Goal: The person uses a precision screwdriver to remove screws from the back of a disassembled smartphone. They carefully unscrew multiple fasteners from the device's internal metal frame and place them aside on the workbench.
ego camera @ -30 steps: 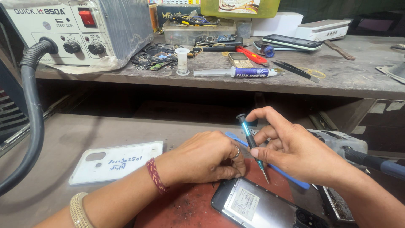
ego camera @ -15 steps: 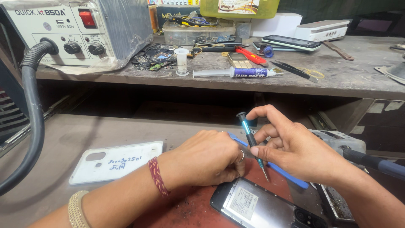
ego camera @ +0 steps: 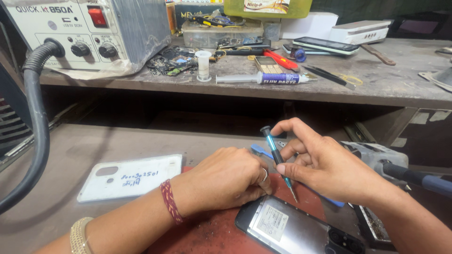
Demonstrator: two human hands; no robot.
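Observation:
An opened phone [ego camera: 296, 229] lies back-up on a red mat [ego camera: 212, 235] at the bottom of the head view, its metal plate showing. My left hand [ego camera: 226, 178] rests knuckles-up on the mat, fingertips pressing the phone's top edge. My right hand [ego camera: 329, 167] pinches a small teal-handled screwdriver [ego camera: 275, 157] between thumb and fingers. The driver stands tilted, its tip just above the phone's upper edge. A red thread band sits on my left wrist.
A white phone back cover [ego camera: 129, 178] lies left of the mat. A hot-air rework station [ego camera: 84, 33] with a black hose [ego camera: 37, 122] stands back left. The raised shelf [ego camera: 376, 87] carries a paste syringe [ego camera: 263, 78], tweezers, a phone and parts. A grey tool [ego camera: 386, 160] lies at right.
Both hands stay in place over the phone's top edge. The screwdriver keeps nearly the same tilt, with only small finger shifts on its handle.

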